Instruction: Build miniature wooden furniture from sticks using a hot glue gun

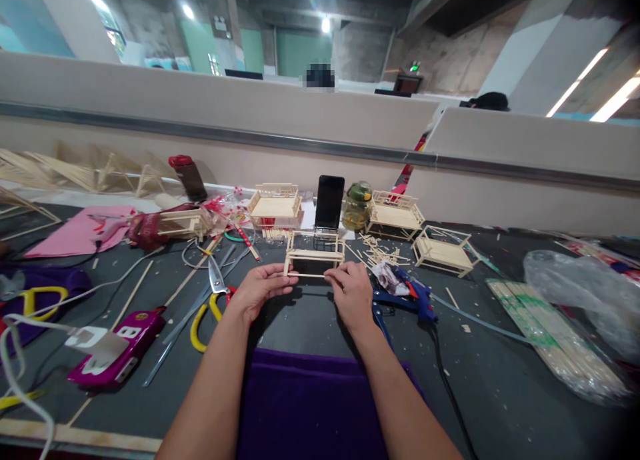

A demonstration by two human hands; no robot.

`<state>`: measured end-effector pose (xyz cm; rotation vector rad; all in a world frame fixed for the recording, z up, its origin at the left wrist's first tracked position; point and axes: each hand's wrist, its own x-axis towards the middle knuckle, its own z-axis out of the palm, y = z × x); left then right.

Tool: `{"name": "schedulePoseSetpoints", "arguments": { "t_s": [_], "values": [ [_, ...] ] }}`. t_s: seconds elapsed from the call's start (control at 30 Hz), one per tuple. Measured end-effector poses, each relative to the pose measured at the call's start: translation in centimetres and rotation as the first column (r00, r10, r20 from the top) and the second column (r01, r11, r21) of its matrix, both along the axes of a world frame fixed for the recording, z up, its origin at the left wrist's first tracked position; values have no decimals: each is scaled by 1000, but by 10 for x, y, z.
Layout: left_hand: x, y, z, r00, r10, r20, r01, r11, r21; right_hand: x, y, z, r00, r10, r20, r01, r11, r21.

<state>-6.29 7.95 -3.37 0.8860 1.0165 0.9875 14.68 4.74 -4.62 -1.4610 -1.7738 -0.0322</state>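
A small frame of pale wooden sticks [315,254] is held between my two hands over the dark table. My left hand [263,287] closes its fingers on the frame's lower left corner. At the lower right corner, my right hand [351,293] pinches the frame between thumb and fingers. Behind it a black phone [330,202] stands upright on a wire stand. Scissors with yellow handles [213,303] lie beside my left forearm. A blue glue gun [417,299] rests to the right of my right hand, partly covered by crumpled paper.
Little stick-built furniture models [275,205] stand at the back, more [445,250] on the right. Loose short sticks [383,252] lie behind my right hand. A magenta power strip [120,350] is at left, bagged sticks [555,333] at right. Purple cloth [310,403] lies in front.
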Motion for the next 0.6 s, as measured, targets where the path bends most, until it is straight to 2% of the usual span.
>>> {"name": "schedulePoseSetpoints", "arguments": {
  "t_s": [0.3, 0.6],
  "values": [
    [3, 0, 1, 1000, 6, 11, -6, 1000, 11, 0, 0, 1, 1000, 1, -10, -1, 1000, 1],
    [17, 2, -4, 994, 107, 14, -107, 994, 19, 0, 0, 0, 1000, -1, -22, 1, 1000, 3]
  ]
}}
